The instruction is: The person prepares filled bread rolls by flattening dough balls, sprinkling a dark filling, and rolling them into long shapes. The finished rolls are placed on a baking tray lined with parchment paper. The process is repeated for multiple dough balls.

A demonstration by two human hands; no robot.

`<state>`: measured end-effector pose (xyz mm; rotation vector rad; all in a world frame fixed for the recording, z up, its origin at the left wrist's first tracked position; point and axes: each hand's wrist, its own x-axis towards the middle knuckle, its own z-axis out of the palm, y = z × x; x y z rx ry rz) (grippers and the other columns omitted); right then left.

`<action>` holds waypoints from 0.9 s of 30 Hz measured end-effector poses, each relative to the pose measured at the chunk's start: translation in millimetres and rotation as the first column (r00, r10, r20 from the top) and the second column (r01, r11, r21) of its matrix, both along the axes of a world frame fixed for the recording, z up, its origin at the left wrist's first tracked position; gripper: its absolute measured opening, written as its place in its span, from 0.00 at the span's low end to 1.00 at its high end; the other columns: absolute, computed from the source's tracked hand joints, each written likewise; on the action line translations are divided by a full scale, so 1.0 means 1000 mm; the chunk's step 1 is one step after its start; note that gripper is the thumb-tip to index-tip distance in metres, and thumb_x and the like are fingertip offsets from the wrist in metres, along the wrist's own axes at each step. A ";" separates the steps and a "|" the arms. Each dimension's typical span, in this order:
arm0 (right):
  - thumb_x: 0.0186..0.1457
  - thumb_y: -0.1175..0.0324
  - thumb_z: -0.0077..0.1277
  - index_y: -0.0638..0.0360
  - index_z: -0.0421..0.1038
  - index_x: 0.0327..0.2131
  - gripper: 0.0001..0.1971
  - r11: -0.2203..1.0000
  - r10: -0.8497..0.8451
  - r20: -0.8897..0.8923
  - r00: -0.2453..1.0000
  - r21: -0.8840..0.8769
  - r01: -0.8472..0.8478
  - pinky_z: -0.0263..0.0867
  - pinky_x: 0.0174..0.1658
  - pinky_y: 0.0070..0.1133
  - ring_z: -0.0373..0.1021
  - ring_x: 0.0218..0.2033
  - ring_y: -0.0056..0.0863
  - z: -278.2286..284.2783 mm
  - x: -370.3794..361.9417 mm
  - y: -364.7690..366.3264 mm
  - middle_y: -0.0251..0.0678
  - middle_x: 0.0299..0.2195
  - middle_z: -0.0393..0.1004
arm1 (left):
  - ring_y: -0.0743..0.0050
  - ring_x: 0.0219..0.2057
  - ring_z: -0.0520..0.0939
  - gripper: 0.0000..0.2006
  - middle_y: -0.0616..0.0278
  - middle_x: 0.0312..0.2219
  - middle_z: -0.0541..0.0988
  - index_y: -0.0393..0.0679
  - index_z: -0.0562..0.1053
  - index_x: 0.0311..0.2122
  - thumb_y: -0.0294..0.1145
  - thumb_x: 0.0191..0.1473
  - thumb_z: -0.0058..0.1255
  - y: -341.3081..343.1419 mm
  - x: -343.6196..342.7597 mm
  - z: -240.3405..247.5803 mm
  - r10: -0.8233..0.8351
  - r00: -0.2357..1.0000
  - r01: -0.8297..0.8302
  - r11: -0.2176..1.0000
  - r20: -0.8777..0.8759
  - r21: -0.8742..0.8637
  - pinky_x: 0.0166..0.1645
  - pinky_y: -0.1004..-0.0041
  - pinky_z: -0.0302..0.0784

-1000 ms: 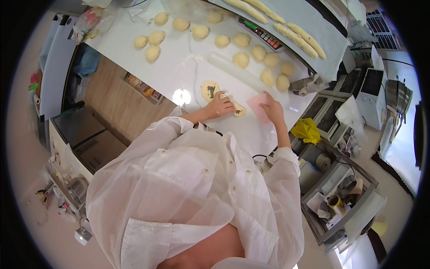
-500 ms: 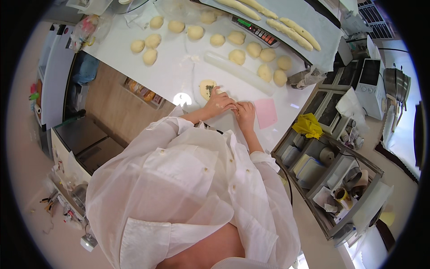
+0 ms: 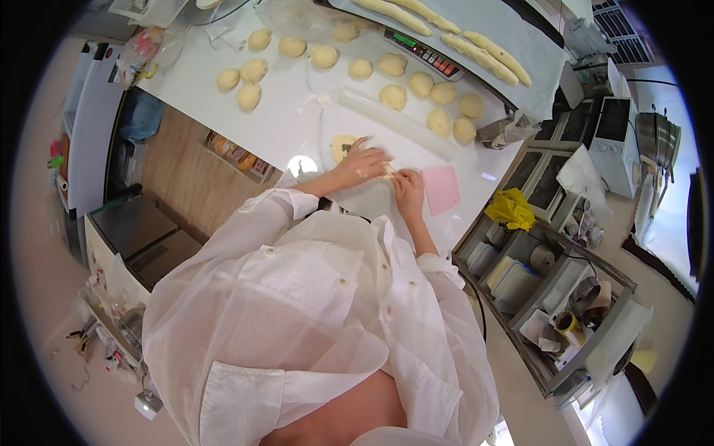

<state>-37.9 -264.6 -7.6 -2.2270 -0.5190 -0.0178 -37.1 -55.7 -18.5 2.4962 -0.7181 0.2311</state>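
Note:
A long piece of pale dough (image 3: 342,146) lies on the white worktop, its flat left end showing a dark green filling. My left hand (image 3: 360,166) is curled over the middle of this dough, which it partly hides. At the dough's right end, the fingers of my right hand (image 3: 408,192) pinch it close to my left fingertips. Just right of that hand lies a flat pink dough scraper (image 3: 442,189). Beyond both hands rests a translucent rolling pin (image 3: 394,120).
Several dough balls (image 3: 323,56) are spread over the far worktop (image 3: 286,111). A digital scale (image 3: 424,56) stands beside a lined tray (image 3: 476,22) of long dough strips (image 3: 480,58). To the right are a yellow bag (image 3: 512,208) and a white microwave (image 3: 616,141).
My left hand has shifted slightly and its fingers reach further over the dough. A bit of dough now shows between the two hands. My right hand has barely moved.

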 end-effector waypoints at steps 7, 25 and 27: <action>0.38 0.75 0.63 0.61 0.74 0.37 0.18 0.992 -0.002 0.043 0.999 -0.122 0.007 0.64 0.46 0.32 0.66 0.43 0.40 0.002 -0.013 -0.015 0.40 0.42 0.70 | 0.77 0.46 0.74 0.12 0.75 0.39 0.78 0.54 0.77 0.32 0.45 0.42 0.61 -0.006 0.003 0.009 -0.072 0.991 0.072 0.997 -0.110 -0.002 0.63 0.47 0.48; 0.42 0.79 0.59 0.61 0.76 0.35 0.12 0.998 -0.060 -0.024 0.998 0.035 0.061 0.67 0.34 0.26 0.68 0.32 0.34 -0.002 -0.006 -0.022 0.37 0.31 0.72 | 0.69 0.31 0.79 0.10 0.66 0.28 0.81 0.45 0.79 0.31 0.37 0.43 0.62 -0.014 0.004 0.010 -0.006 0.927 -0.128 0.935 -0.375 -0.331 0.63 0.56 0.59; 0.43 0.78 0.59 0.60 0.76 0.37 0.14 0.994 -0.099 0.031 0.995 0.053 0.098 0.67 0.33 0.26 0.68 0.32 0.34 0.005 -0.010 -0.013 0.37 0.31 0.71 | 0.68 0.29 0.78 0.10 0.65 0.27 0.81 0.44 0.79 0.32 0.36 0.43 0.63 -0.014 0.004 0.014 0.016 0.909 -0.180 0.915 -0.416 -0.360 0.63 0.56 0.59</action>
